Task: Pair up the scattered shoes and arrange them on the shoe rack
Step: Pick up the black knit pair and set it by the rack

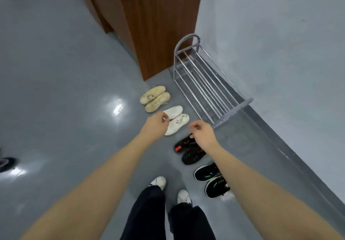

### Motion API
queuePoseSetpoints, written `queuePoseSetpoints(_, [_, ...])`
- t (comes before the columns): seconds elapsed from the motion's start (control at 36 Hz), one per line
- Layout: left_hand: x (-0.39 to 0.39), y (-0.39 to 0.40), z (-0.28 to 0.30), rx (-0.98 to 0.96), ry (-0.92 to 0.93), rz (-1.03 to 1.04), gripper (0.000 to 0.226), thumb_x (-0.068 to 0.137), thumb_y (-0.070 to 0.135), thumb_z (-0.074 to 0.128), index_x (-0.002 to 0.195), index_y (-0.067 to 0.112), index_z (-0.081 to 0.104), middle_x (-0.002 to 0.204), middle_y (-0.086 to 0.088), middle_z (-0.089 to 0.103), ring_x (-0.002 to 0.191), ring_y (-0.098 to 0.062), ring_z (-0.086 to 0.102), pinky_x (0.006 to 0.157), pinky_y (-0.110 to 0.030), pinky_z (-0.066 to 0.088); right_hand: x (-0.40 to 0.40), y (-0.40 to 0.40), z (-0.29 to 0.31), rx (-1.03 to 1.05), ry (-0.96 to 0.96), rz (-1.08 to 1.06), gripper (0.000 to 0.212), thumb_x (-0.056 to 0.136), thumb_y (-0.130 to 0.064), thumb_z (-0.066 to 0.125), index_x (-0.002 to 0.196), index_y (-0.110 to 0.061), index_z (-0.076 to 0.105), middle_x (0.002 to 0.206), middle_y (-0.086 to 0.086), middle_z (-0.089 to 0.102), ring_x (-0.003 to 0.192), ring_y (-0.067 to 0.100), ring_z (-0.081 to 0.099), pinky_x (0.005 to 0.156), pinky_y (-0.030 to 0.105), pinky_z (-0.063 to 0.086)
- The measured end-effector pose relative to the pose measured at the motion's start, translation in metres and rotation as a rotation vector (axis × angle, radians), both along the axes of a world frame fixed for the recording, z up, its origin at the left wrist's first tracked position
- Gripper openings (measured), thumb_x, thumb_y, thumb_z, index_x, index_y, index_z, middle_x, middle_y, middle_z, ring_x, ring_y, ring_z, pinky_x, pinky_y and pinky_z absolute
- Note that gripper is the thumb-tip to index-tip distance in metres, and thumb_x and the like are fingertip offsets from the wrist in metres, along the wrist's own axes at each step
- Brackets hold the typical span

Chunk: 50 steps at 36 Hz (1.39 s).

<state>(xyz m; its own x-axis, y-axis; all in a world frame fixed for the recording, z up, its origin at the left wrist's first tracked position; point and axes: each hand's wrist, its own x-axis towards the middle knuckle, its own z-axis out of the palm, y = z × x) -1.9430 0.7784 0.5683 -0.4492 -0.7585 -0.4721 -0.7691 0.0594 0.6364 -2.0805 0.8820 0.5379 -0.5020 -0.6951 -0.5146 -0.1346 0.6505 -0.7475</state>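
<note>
Person stands on grey floor [56, 71], both arms stretched forward. Left hand [155, 123] and right hand [202, 131] hang in air, fingers loosely curled, holding nothing.

Four shoe pairs lined up on floor beside metal shoe rack [203, 82]: beige sneakers [155, 98] farthest, then white sneakers [176, 120], black sneakers with red accents [188, 151], black sneakers with green accents [211, 179] nearest. Rack stands against wall, next to wooden cabinet [158, 25]. Another dark shoe [7, 163] at far left edge.

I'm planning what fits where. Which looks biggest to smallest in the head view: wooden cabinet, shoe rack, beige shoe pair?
1. wooden cabinet
2. shoe rack
3. beige shoe pair
The cabinet is cut off by the frame, yet looks largest.
</note>
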Motion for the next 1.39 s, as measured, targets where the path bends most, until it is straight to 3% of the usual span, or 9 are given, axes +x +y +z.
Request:
queuePoseSetpoints(0.14, [0.054,0.013,0.019,-0.038,-0.004,0.208,0.028,0.095,0.018,0.039,0.117,0.011,0.056,0.097,0.001,0.056,0.084,-0.016,0.052,0.061,-0.022,0.041,0.031,-0.016,0.009,-0.024,0.027,0.209,0.024,0.084,0.002,0.047,0.092,-0.014,0.062,0.070,-0.003,0.061,0.072,0.018,0.055,0.066,0.025,0.046])
queuePoseSetpoints(0.33, [0.153,0.031,0.038,-0.023,0.053,0.522,0.025,0.094,0.010,0.044,0.114,0.005,0.057,0.106,-0.017,0.065,0.097,-0.033,0.063,0.084,-0.035,0.050,0.107,-0.052,0.029,-0.054,0.048,0.529,0.018,0.087,-0.002,0.048,0.094,-0.013,0.061,0.084,0.008,0.062,0.078,0.023,0.056,0.065,0.026,0.043])
queuePoseSetpoints(0.56, [0.297,0.056,0.068,-0.088,0.060,0.839,0.027,0.094,0.012,0.042,0.117,0.006,0.055,0.105,-0.015,0.065,0.099,-0.031,0.063,0.086,-0.036,0.051,0.253,-0.089,0.037,-0.113,0.089,0.811,0.024,0.084,0.002,0.046,0.091,-0.015,0.062,0.093,0.022,0.068,0.079,0.024,0.058,0.083,0.044,0.051])
queuePoseSetpoints(0.64, [0.362,0.067,0.078,-0.104,0.037,0.932,0.026,0.094,0.014,0.041,0.115,0.007,0.055,0.092,-0.010,0.064,0.096,-0.031,0.063,0.084,-0.038,0.052,0.321,-0.098,0.041,-0.129,0.067,0.908,0.025,0.084,0.006,0.045,0.100,0.001,0.064,0.097,0.027,0.067,0.080,0.023,0.056,0.083,0.043,0.049])
queuePoseSetpoints(0.75, [0.446,0.078,0.084,-0.145,-0.054,0.998,0.028,0.094,0.015,0.041,0.117,0.008,0.055,0.099,-0.012,0.065,0.097,-0.029,0.060,0.080,-0.033,0.049,0.414,-0.111,0.054,-0.162,0.046,0.993,0.025,0.086,0.004,0.046,0.103,0.002,0.064,0.086,0.018,0.064,0.080,0.023,0.057,0.084,0.042,0.050])
queuePoseSetpoints(0.89, [0.538,0.089,0.087,-0.157,-0.139,1.050,0.030,0.096,0.021,0.040,0.123,0.011,0.052,0.117,-0.009,0.060,0.103,-0.028,0.056,0.082,-0.032,0.047,0.520,-0.123,0.072,-0.211,0.020,1.126,0.023,0.087,0.001,0.044,0.091,-0.015,0.060,0.084,0.011,0.063,0.074,0.024,0.058,0.063,0.028,0.043])
queuePoseSetpoints(1.03, [0.623,0.099,0.093,-0.156,-0.172,1.123,0.032,0.096,0.022,0.040,0.125,0.012,0.051,0.121,-0.007,0.058,0.108,-0.027,0.054,0.084,-0.033,0.047,0.622,-0.128,0.082,-0.253,0.016,1.228,0.022,0.087,0.002,0.044,0.097,-0.007,0.062,0.083,0.012,0.062,0.073,0.025,0.056,0.070,0.032,0.048])
queuePoseSetpoints(1.25, [0.718,0.102,0.095,-0.147,-0.175,1.236,0.031,0.095,0.022,0.039,0.122,0.012,0.052,0.119,-0.008,0.060,0.108,-0.026,0.055,0.088,-0.036,0.048,0.728,-0.137,0.089,-0.284,0.025,1.377,0.022,0.086,-0.003,0.044,0.088,-0.019,0.059,0.077,0.004,0.061,0.076,0.027,0.060,0.079,0.042,0.052])
queuePoseSetpoints(1.39, [0.767,0.078,0.089,-0.133,-0.154,1.295,0.031,0.095,0.022,0.040,0.122,0.012,0.052,0.117,-0.009,0.060,0.104,-0.027,0.057,0.088,-0.036,0.048,0.784,-0.165,0.089,-0.276,0.024,1.425,0.024,0.089,0.002,0.042,0.099,-0.005,0.063,0.085,0.012,0.060,0.074,0.021,0.056,0.076,0.037,0.050])
